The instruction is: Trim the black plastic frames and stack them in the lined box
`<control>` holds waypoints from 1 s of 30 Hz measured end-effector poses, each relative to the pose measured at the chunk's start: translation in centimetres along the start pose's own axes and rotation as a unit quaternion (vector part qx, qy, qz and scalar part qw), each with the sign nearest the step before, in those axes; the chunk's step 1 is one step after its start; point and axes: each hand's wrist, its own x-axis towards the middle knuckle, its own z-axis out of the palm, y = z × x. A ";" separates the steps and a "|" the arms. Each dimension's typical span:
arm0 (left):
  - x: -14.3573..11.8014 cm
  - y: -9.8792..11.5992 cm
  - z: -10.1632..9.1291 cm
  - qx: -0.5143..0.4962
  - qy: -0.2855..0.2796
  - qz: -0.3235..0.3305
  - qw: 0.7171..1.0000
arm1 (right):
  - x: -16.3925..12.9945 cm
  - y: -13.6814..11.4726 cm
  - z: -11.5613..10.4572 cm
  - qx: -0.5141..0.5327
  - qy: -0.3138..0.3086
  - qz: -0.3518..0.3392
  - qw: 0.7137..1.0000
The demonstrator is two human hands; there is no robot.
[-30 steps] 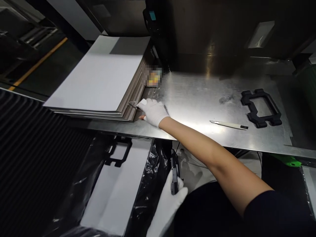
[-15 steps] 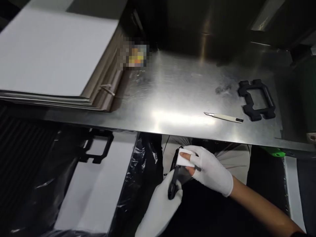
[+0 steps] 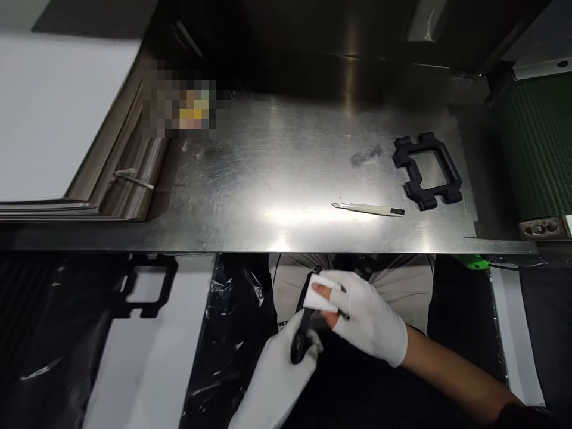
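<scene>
Below the table's front edge, my left hand [image 3: 277, 364], in a white glove, is closed around the lower end of a black frame-shaped part [image 3: 304, 333], which is tilted nearly edge-on. My right hand [image 3: 372, 317] wears a white glove that leaves some fingertips bare. It pinches a small white block [image 3: 316, 298] against the upper side of that part. I cannot tell whether the block is foam or something else. On the metal table lie a craft knife [image 3: 370, 209] with a pale handle and a similar black frame [image 3: 428, 199].
The steel table [image 3: 250, 179] spans the middle. A stack of sheets [image 3: 53, 131] stands on its left. Another black frame [image 3: 167, 285] lies on a white surface [image 3: 138, 363] at lower left, beside black plastic [image 3: 227, 333]. A green ribbed surface [image 3: 536, 149] is at right.
The view has turned to the right, so the table items appear farther left. Both hands keep their grip on the black part and white block, with little visible movement between them.
</scene>
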 end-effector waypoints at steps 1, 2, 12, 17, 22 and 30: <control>0.0 0.1 0.0 0.001 0.001 -0.003 1.000 | 0.0 0.0 -0.1 0.006 -0.007 -0.016 1.000; -0.1 0.3 0.0 0.002 0.003 -0.005 1.000 | 0.0 0.0 -0.2 0.012 -0.013 -0.027 0.999; 0.0 1.2 -0.1 -0.016 -0.011 0.015 1.000 | -0.6 -0.5 -1.1 0.020 0.006 0.027 0.999; -0.4 1.8 -0.4 -0.021 0.016 0.033 0.999 | -0.5 -1.0 -1.6 0.014 -0.005 0.007 1.000; -0.6 2.1 -0.7 -0.035 0.015 0.047 0.998 | -0.3 -1.1 -1.8 0.004 0.001 0.007 1.000; -0.5 1.0 -0.6 -0.002 -0.001 0.044 0.999 | -0.1 -1.3 -1.9 -0.004 -0.016 -0.033 0.999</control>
